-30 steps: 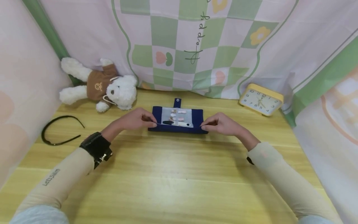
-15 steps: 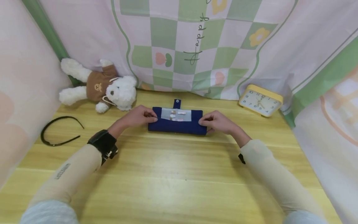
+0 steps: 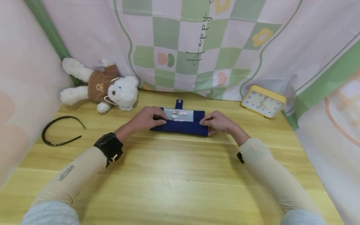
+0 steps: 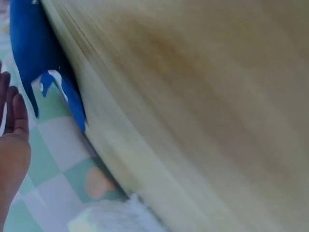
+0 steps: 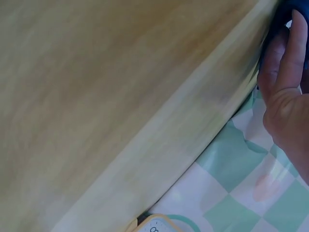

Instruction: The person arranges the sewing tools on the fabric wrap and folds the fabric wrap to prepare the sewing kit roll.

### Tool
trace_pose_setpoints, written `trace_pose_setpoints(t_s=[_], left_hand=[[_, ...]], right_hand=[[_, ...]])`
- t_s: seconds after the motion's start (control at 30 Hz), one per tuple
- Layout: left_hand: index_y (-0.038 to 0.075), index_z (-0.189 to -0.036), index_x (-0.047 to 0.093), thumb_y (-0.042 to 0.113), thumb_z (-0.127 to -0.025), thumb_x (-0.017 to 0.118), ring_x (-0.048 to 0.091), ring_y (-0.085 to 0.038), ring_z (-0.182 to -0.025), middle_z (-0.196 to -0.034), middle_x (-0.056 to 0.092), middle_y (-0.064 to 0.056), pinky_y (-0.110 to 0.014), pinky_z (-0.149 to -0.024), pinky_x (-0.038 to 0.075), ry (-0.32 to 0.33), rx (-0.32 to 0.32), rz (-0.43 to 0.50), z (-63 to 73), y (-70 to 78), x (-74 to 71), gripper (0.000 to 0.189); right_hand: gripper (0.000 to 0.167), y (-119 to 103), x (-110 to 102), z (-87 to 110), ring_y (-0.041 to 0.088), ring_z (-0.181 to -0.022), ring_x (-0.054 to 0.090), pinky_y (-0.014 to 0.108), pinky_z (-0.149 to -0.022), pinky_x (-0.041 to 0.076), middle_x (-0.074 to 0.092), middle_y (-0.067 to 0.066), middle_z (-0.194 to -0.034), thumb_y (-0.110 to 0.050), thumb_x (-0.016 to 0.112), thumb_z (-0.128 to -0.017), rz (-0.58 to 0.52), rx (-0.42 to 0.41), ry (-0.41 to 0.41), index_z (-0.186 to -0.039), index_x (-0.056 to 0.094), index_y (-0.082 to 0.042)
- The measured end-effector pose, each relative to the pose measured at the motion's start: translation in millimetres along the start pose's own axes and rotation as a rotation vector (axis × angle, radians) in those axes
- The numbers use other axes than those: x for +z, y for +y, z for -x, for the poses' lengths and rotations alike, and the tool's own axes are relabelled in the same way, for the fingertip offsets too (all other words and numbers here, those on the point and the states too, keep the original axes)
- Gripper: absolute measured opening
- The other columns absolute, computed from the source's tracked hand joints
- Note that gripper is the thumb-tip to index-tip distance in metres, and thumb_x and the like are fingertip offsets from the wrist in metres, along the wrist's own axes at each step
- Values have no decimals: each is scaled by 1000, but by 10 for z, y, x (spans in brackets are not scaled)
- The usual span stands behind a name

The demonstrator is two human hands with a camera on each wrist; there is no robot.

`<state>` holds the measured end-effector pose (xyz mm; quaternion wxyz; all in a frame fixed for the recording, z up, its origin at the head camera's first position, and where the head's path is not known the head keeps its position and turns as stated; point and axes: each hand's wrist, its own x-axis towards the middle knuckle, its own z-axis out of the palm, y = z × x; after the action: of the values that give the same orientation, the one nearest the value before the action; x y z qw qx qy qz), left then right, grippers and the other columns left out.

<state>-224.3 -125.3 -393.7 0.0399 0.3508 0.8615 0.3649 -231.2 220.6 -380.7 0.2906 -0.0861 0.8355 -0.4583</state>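
Fingers of both hands press down on the folded blue pouch (image 3: 180, 124), which lies flat on the wooden table (image 3: 168, 175) near its far edge, midway between the two forearms. Nearest the camera, the beige sleeves run forward; the left one ends in a black wrist strap (image 3: 109, 148). Beyond it, the left hand (image 3: 147, 117) holds the pouch's left end, fingertips laid over the upper fold. The right hand (image 3: 217, 122) holds the right end the same way, fingers bent over the edge. Whether either hand pinches the fabric or merely flattens it, I cannot tell.

A clear pocket of small pale items still shows above the fold, with a snap tab (image 3: 178, 102) sticking out toward the backdrop. In my judgement the fold could spring open if pressure eases unevenly, and the small items might slide and bunch, leaving the flap crooked against its snap.

Farther off lie a black headband (image 3: 60, 131) at left, a plush toy dog (image 3: 104, 87) and a yellow clock (image 3: 263, 101) against the checked cloth.

Only the head view shows the layout. The left wrist view shows blurred tabletop, a strip of blue fabric and fairly straight fingers; the right wrist view shows fingers against the pouch's dark edge.
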Motion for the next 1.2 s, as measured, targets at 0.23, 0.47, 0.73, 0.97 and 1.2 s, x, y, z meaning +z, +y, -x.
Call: trace_pose_setpoints(t_s=[0.23, 0.47, 0.73, 0.97, 1.2], left_hand=[[7, -121, 75, 24, -92, 79, 63, -27, -117, -121, 72, -8, -42, -102, 47, -148, 98, -153, -70, 26, 118, 34], [7, -122, 75, 18, -94, 76, 63, -27, -119, -123, 71, -9, -41, -102, 49, -177, 22, -105, -62, 44, 147, 30], [10, -122, 75, 21, -95, 75, 64, -25, -117, -122, 71, -7, -41, -98, 51, -177, -25, -78, -79, 21, 140, 30], [11, -120, 77, 23, -95, 76, 65, -20, -109, -118, 73, -4, -38, -92, 52, -170, -50, -59, -117, 2, 143, 28], [11, -121, 76, 25, -91, 80, 65, -21, -107, -119, 72, -5, -39, -92, 52, -188, -70, -77, -139, -11, 161, 33]], right_hand=[[33, -14, 11, -20, 26, -97, 60, 40, -76, 60, 55, 24, -132, -13, 58, -105, 3, 37, 3, -130, 64, 7], [31, -75, 57, -37, 29, -106, 64, 44, -90, 54, 68, 19, -118, -12, 68, -98, 304, -222, 147, -124, 68, 5], [33, -173, 202, 2, 28, -103, 67, 49, -91, 53, 71, 15, -117, -17, 78, -92, 332, -481, 149, -119, 72, 0], [38, -152, 290, -39, 27, -116, 65, 46, -96, 52, 71, 11, -122, -24, 80, -91, 472, -487, 31, -123, 73, -5], [40, -145, 338, -73, 29, -118, 64, 48, -101, 48, 70, 12, -124, -20, 82, -89, 581, -537, 14, -124, 73, -5]])
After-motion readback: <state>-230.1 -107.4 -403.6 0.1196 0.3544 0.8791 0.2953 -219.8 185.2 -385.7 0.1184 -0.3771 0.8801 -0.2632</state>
